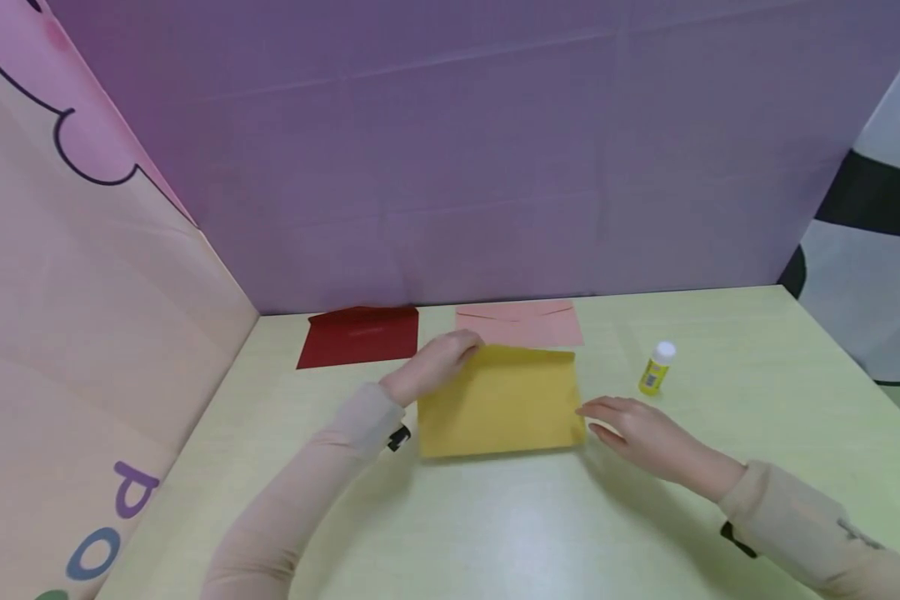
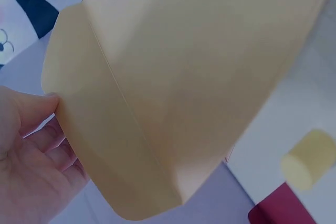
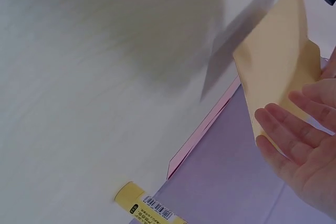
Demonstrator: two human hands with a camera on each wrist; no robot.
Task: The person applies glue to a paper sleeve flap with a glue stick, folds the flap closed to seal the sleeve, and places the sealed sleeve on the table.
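A yellow envelope is held up off the table, its flap unfolded in the left wrist view. My left hand pinches the flap's edge, with the thumb showing on the near face in the left wrist view. At the envelope's right edge is my right hand, its fingertips right beside the paper and its fingers loosely extended. In the right wrist view those fingers overlap the envelope.
A red envelope and a pink envelope lie along the table's back edge. A yellow glue stick with a white cap stands at the right. Purple cloth hangs behind. A pale yellow cylinder shows blurred in the left wrist view.
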